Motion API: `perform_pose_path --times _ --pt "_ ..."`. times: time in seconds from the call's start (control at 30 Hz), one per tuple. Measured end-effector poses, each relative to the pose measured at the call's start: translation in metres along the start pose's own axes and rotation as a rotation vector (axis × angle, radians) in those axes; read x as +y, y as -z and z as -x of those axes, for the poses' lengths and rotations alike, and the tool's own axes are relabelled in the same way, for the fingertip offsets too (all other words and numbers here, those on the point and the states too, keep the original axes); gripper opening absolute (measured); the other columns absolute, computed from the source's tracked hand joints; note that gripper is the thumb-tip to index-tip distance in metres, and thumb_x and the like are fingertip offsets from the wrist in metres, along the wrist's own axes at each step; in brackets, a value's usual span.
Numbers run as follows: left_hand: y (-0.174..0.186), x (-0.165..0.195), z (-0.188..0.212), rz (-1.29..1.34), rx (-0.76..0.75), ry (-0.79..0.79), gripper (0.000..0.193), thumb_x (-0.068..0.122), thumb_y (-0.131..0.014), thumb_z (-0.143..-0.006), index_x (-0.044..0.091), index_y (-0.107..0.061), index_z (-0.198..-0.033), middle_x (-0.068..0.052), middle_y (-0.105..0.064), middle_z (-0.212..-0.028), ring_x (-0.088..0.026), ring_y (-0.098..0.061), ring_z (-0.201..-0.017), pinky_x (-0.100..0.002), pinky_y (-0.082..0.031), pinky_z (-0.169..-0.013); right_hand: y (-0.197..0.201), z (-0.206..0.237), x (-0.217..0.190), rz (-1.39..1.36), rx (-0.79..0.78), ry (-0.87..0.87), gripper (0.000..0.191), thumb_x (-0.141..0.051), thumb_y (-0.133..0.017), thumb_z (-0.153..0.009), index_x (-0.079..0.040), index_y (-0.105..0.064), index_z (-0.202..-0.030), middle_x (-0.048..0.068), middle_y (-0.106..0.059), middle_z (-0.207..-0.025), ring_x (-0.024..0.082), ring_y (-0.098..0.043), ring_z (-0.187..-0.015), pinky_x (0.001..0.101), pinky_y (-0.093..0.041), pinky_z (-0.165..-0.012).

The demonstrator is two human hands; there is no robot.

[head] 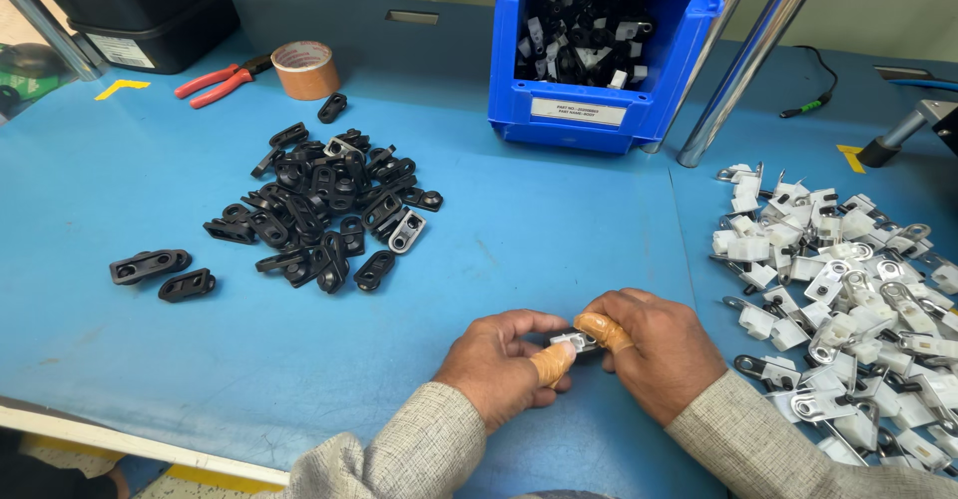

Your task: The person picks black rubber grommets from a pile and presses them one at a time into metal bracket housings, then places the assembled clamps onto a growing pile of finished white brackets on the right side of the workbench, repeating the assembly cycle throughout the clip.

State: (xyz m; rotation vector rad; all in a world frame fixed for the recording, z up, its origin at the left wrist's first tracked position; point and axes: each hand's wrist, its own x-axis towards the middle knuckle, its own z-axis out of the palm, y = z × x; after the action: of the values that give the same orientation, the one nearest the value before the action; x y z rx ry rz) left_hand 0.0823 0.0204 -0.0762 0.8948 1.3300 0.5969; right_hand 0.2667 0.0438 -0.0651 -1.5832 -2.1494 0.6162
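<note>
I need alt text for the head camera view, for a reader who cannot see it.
Two hands, the left hand and right hand, pinch a small black and metal part over a blue table. A pile of black clips lies to the left, white and metal clips to the right, a blue bin behind.

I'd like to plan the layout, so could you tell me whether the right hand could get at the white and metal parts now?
Probably yes: the right hand lies just beside the parts, nothing between, though it grips a small piece.
</note>
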Motion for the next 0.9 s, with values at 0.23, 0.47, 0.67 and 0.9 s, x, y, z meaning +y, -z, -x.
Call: perform_pose_path --times 0.23,0.47,0.67,0.9 --pt "-0.008 0.005 -0.001 0.046 0.004 -0.049 0.036 0.014 -0.074 -0.088 0.007 -0.063 -0.122 -0.012 -0.073 -0.096 -0.015 -0.074 -0.084 -0.027 -0.064 -0.071 0.000 -0.001 0.011 -0.163 0.040 -0.043 0.018 -0.008 -0.069 -0.082 -0.009 -0.077 -0.098 0.003 -0.075 -0.079 0.017 -0.073 -0.063 0.0326 -0.057 -0.052" --pt "-0.018 0.004 -0.004 0.159 0.007 -0.007 0.034 0.014 -0.071 -0.089 0.008 -0.058 -0.119 -0.014 -0.070 -0.097 -0.017 -0.073 -0.082 -0.030 -0.064 -0.068 -0.009 -0.005 0.028 -1.035 -0.061 -0.689 0.038 -0.032 -0.063 -0.098 0.004 -0.072 -0.108 0.007 -0.073 -0.081 0.016 -0.067 -0.064 0.0287 -0.054 -0.048" --pt "-0.018 0.009 0.001 -0.109 0.118 -0.061 0.036 0.019 -0.082 -0.080 0.008 -0.066 -0.111 -0.008 -0.075 -0.099 -0.014 -0.073 -0.083 -0.027 -0.060 -0.068 -0.021 -0.002 0.044 -0.882 -0.075 -0.601 0.022 -0.012 -0.068 -0.090 0.004 -0.074 -0.104 0.011 -0.073 -0.077 0.015 -0.066 -0.061 0.0281 -0.050 -0.045" --pt "-0.028 0.006 0.006 -0.127 0.253 -0.033 0.023 0.018 -0.078 -0.083 0.008 -0.070 -0.101 -0.003 -0.078 -0.086 -0.011 -0.075 -0.078 -0.028 -0.060 -0.069 -0.038 -0.004 0.023 -0.960 0.180 -0.766 0.021 -0.012 -0.061 -0.097 0.007 -0.071 -0.101 0.013 -0.068 -0.071 0.018 -0.056 -0.052 0.0301 -0.043 -0.039"
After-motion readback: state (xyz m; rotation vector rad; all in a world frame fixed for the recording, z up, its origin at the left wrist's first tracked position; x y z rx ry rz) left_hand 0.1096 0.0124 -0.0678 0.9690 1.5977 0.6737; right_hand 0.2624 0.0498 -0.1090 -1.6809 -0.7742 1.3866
